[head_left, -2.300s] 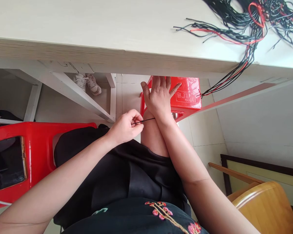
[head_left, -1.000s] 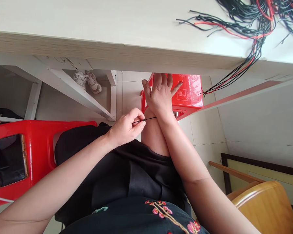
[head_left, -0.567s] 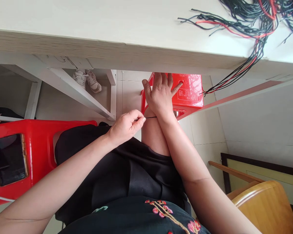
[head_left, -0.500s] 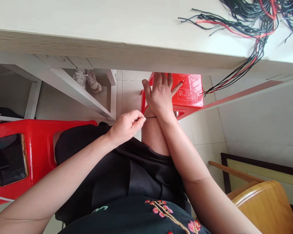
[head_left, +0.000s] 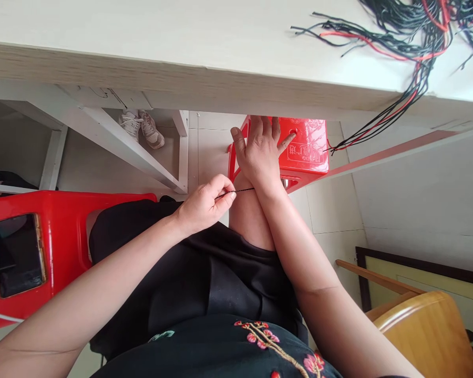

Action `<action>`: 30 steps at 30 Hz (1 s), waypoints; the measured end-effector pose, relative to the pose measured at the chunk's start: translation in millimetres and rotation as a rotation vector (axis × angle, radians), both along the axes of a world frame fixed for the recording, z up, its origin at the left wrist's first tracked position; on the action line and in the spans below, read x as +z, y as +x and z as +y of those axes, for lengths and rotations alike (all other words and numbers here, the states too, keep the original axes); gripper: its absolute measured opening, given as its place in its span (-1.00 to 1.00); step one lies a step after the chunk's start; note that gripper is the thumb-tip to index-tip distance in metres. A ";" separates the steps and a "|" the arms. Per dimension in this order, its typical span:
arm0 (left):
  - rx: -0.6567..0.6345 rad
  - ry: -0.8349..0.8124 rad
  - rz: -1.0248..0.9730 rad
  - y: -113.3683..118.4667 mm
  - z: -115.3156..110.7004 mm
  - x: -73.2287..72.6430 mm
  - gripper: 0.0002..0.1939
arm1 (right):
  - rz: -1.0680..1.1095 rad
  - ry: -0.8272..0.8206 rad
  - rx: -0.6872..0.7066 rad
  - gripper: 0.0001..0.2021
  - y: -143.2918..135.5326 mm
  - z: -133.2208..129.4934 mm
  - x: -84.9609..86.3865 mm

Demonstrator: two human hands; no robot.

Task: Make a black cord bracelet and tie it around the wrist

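Observation:
A thin black cord (head_left: 244,190) runs from the fingers of my left hand across my bare leg (head_left: 249,218) and passes under my right wrist. My left hand (head_left: 205,206) pinches it between thumb and forefinger, beside the knee. Palm down with the fingers spread, my right hand (head_left: 259,152) lies over my knee, close to the red stool (head_left: 309,152) beyond it. What is under that palm is hidden, including the far end of the cord.
Black and red cords (head_left: 421,68) lie on the white table (head_left: 161,31), some hanging over its edge. At left, a phone (head_left: 19,254) rests on another red stool (head_left: 63,226). A wooden chair (head_left: 429,331) stands at right; shoes (head_left: 142,128) show under the table.
The finger and thumb of my left hand have shifted slightly, and more of the cord shows between them. My right hand has hardly moved.

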State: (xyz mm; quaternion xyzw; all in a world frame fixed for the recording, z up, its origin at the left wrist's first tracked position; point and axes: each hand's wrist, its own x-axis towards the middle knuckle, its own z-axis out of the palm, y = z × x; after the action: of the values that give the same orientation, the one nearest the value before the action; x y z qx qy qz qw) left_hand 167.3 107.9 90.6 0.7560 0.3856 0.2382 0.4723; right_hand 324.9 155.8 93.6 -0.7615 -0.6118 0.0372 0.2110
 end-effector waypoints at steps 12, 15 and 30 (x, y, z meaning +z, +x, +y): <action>0.069 0.073 0.020 3.6 3.8 4.3 -0.84 | -0.022 0.002 0.001 -0.44 2.3 0.5 -1.8; 0.083 0.018 0.006 3.1 0.5 5.9 -0.92 | -0.025 -0.005 0.002 -0.45 2.7 0.8 -2.7; 0.102 0.035 -0.003 5.3 1.1 5.7 -0.91 | -0.011 0.027 0.002 -0.41 2.5 -0.5 -2.4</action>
State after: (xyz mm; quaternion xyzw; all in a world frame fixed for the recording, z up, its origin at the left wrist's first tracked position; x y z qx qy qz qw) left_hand 172.6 109.0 96.2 0.7431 0.4186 0.2699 0.4469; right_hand 327.4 155.2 91.2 -0.7581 -0.6143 0.0250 0.2177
